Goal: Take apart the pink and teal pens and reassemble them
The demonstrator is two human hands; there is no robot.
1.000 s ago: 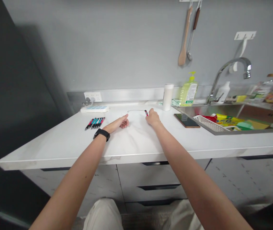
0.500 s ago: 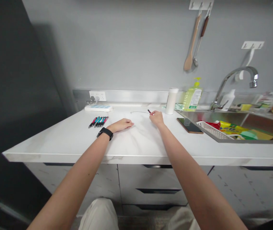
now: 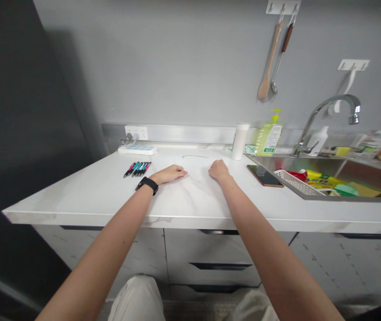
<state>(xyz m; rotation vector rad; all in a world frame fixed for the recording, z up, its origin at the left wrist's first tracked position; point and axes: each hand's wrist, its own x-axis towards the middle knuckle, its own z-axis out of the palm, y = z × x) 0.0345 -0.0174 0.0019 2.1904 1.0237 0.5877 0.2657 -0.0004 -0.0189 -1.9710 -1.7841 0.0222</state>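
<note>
My left hand (image 3: 172,173) rests on the white counter (image 3: 110,196) with its fingers curled under; a black watch (image 3: 147,185) is on that wrist. My right hand (image 3: 219,169) lies a short way to its right, closed in a loose fist. The small red-tipped pen it held a moment ago no longer shows and does not lie on the counter, so it seems tucked inside the fist. A thin grey curved line (image 3: 195,156) sits on the counter just beyond both hands. A row of several pens (image 3: 137,169) lies left of my left hand.
A white power strip (image 3: 137,150) lies at the back wall. A white cylinder (image 3: 240,141), a green soap bottle (image 3: 269,137) and a phone (image 3: 264,175) stand right of my hands. Further right is a sink (image 3: 344,196) with a basket (image 3: 294,178) and packets, under a faucet (image 3: 324,111).
My right hand has drawn back from the thin line and closed, hiding the pen tip. My left hand turned palm-down a second ago and has stayed put since.
</note>
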